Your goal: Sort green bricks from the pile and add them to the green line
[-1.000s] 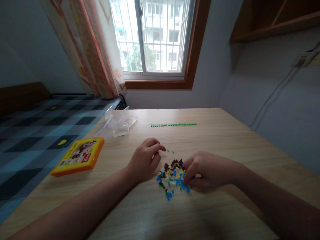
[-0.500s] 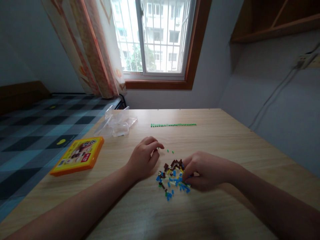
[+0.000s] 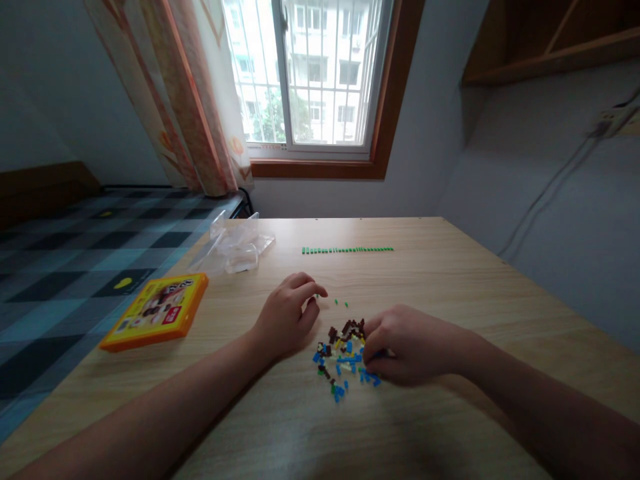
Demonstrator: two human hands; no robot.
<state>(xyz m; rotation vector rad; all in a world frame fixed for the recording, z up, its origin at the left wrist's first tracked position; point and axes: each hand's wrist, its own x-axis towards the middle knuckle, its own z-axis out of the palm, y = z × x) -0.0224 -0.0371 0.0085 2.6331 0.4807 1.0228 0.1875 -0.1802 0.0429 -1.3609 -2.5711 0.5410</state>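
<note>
So both forearms are stretched out over the wooden table (image 3: 465, 273), angled in toward each other, with the hands almost meeting around a messy little pile of bricks (image 3: 349, 359). The pile sits between the hands and a touch nearer the person than the left one. It's mostly blue and brown, with some yellow, pale and green bits mixed in.

Left hand (image 3: 287, 313) is palm-down and relaxed, index finger poking out forward past the others, thumb hanging apart below it. Grip looks loose to me, nothing pinched between thumb and index. A tiny green piece (image 3: 317, 296) is right by that index fingertip, and two more green bits (image 3: 341, 303) lie just past it, toward the right hand's side.

Right hand (image 3: 407, 343) is bent down into its edge of the pile, back of the hand up, thumb and index curled in close together among the blue pieces. Can't tell if it's actually got one, fingertips are hidden.

Well beyond both hands there's a neat row of green pieces (image 3: 347, 250). Out to the left of the left hand: a yellow-orange box (image 3: 155, 312), with crumpled clear plastic packaging (image 3: 240, 247) just beyond it.
</note>
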